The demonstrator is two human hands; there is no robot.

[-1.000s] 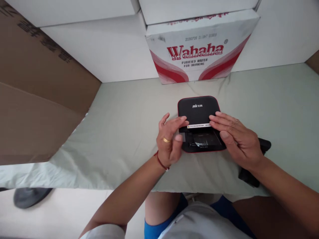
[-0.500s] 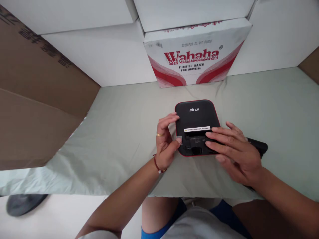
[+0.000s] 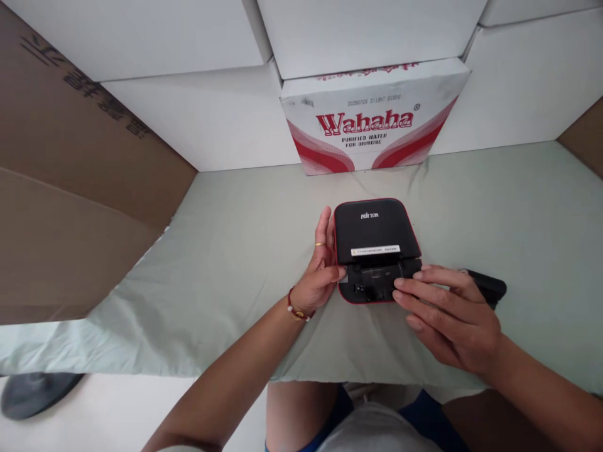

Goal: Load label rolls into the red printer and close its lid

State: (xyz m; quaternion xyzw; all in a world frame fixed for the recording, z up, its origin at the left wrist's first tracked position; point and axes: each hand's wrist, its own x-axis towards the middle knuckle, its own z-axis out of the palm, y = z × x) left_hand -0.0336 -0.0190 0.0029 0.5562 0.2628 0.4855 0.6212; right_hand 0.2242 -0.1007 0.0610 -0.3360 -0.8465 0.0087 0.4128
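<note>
A flat black device with a red rim (image 3: pixel 370 229), which looks like a small printer, lies on the cloth. Its rear cover carries white lettering and a white warning label (image 3: pixel 375 250); a gap shows at the cover's front edge. Around its left side my left hand (image 3: pixel 320 276) is closed, thumb on the grey tab and fingers along the edge. Fairly straight fingers of my right hand (image 3: pixel 455 314) rest on the front right part, over the dark window (image 3: pixel 377 276). What lies under those fingertips is hidden.
Behind the device a Wahaha water carton (image 3: pixel 367 129) stands against white boxes (image 3: pixel 198 119). A brown carton (image 3: pixel 80 207) rises at the left. Beyond my right hand lies a partly covered black object (image 3: pixel 490 287). The green cloth (image 3: pixel 235 238) ends at a front edge near my legs.
The device's rear cover looks slightly raised at its front edge. My left fingers have straightened along the side. My right fingers have slid off the label toward the front right corner.
</note>
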